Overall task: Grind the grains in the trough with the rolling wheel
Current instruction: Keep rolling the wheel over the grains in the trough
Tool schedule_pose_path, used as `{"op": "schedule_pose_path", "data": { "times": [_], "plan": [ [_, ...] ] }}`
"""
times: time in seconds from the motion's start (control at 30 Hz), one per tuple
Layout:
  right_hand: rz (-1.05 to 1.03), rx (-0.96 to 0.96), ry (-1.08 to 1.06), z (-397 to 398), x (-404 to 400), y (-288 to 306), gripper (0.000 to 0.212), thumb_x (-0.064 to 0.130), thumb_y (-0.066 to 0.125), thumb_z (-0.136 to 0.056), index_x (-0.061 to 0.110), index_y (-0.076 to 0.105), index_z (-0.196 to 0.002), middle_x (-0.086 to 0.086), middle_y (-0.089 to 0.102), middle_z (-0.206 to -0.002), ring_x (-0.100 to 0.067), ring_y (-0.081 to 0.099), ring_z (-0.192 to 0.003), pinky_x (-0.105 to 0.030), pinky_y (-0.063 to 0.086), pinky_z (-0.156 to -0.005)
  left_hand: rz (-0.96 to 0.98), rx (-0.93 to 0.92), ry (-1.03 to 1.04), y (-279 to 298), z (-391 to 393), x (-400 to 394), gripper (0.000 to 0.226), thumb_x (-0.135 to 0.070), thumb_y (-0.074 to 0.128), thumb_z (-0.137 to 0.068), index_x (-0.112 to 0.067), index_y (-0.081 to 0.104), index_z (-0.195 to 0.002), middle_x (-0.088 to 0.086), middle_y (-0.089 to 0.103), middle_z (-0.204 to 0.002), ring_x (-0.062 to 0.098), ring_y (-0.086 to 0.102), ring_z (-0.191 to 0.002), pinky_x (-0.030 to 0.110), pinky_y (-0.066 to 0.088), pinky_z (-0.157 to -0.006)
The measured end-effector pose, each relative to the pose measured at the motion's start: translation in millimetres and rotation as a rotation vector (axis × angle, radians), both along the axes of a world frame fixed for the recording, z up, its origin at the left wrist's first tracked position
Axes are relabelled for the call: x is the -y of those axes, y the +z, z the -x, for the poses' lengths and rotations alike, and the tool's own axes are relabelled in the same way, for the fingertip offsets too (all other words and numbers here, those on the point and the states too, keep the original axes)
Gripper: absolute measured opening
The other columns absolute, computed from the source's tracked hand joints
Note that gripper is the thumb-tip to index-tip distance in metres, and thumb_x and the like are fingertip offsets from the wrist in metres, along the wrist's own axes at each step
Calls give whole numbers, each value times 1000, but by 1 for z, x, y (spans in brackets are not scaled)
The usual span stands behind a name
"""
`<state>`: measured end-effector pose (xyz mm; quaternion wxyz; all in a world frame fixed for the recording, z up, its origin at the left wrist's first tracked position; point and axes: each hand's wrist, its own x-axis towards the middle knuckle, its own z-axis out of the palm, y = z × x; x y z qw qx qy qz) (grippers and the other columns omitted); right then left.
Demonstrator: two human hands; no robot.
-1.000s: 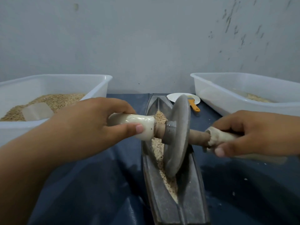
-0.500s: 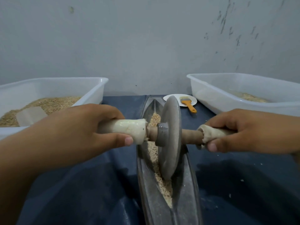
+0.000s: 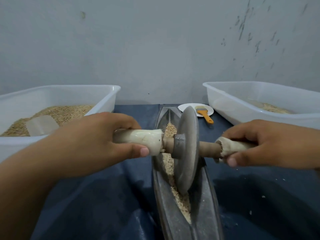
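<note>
Both hands are on the axle here. The left hand (image 3: 97,142) is wrapped around the pale taped left handle (image 3: 138,142), fingers curled over the top and the thumb pressed along the near side. The right hand (image 3: 270,144) grips the right handle (image 3: 233,147) the same way, though most of that handle is buried under the fingers, so only its frayed inner end shows. The right wrist runs off the frame edge.

The rolling wheel (image 3: 187,151) stands on edge in the trough (image 3: 204,205), leaning a bit to the left at the bottom, with its lower rim down in the groove. The grains (image 3: 170,168) lie along the left side of the channel, both behind the wheel and in front of it. Whatever sits right under the rim is hidden by the disc itself, and the near end of the trough is cut off at the bottom of the frame.

On the left, a white tub (image 3: 103,94) holds a heap of grain with a clear scoop (image 3: 42,124) half sunk in it. The right tub (image 3: 242,94) has only a thin layer, hard to make out. Behind the wheel a small white plate (image 3: 190,108) carries an orange-handled brush (image 3: 204,114); the plate is partly blocked by the wheel. A few stray specks dot the blue cloth (image 3: 103,205).
</note>
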<state>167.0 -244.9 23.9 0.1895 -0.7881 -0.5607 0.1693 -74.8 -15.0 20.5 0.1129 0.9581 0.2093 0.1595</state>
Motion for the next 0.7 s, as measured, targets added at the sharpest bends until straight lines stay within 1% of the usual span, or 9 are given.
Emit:
{"op": "schedule_pose_path", "data": {
  "times": [0.07,0.2,0.3,0.37,0.47,0.53,0.57,0.63,0.7],
  "plan": [
    [-97,-7,-48,-2,-8,-6,52,77,71,-61,50,67,-105,11,68,-88,-8,61,-73,-35,48,-70,-8,38,45,-5,-7,1,56,-91,42,-58,-54,56,-98,-24,62,-82,-2,57,-73,33,49,-69],
    [-265,62,-190,-3,-30,-22,31,57,73,-68,49,65,-96,19,65,-86,-2,59,-78,-32,50,-76,-154,72,93,-16,-21,3,48,-74,45,-68,-45,55,-105,-17,59,-87,3,52,-83,32,43,-73],
    [-192,27,-156,-2,-22,-16,28,55,79,-71,50,67,-95,16,67,-84,-4,60,-73,-31,48,-71,-51,43,61,-10,-12,-1,51,-80,48,-61,-49,56,-101,-20,61,-83,0,55,-79,30,45,-70],
    [-80,-11,-69,-2,-10,-7,42,68,73,-64,51,68,-102,11,68,-84,-8,61,-70,-33,47,-68,39,10,-8,-2,-3,-4,56,-89,48,-58,-54,58,-100,-26,63,-84,-3,58,-76,30,48,-67],
    [4,-59,24,-1,0,0,56,77,66,-60,48,68,-108,8,65,-77,-5,54,-63,-31,41,-63,87,-15,-66,2,3,-7,59,-89,48,-54,-56,59,-102,-28,63,-83,-4,60,-75,29,48,-65],
    [-35,-61,-1,-4,-4,-2,51,74,68,-63,48,69,-106,5,66,-78,-11,55,-64,-31,40,-65,69,-3,-41,-1,0,-7,56,-89,46,-57,-58,57,-102,-28,63,-82,-5,59,-74,30,47,-65],
    [-77,-45,-37,-5,-9,-5,43,70,71,-66,48,69,-104,5,66,-80,-13,57,-67,-31,41,-66,54,15,-15,-4,-4,-7,53,-89,46,-60,-58,56,-101,-28,62,-82,-6,58,-74,31,48,-65],
    [-181,-3,-129,-6,-20,-14,28,58,76,-72,48,69,-98,11,67,-81,-6,59,-69,-30,45,-68,24,74,42,-11,-12,-5,47,-81,49,-63,-55,56,-101,-23,63,-81,-3,57,-74,32,48,-68],
    [-244,66,-190,-4,-28,-21,27,52,76,-73,45,67,-97,15,66,-86,-3,60,-75,-32,50,-75,-41,111,67,-16,-18,-4,47,-75,50,-66,-49,58,-104,-19,62,-82,1,56,-76,32,47,-71]
  ]
}}
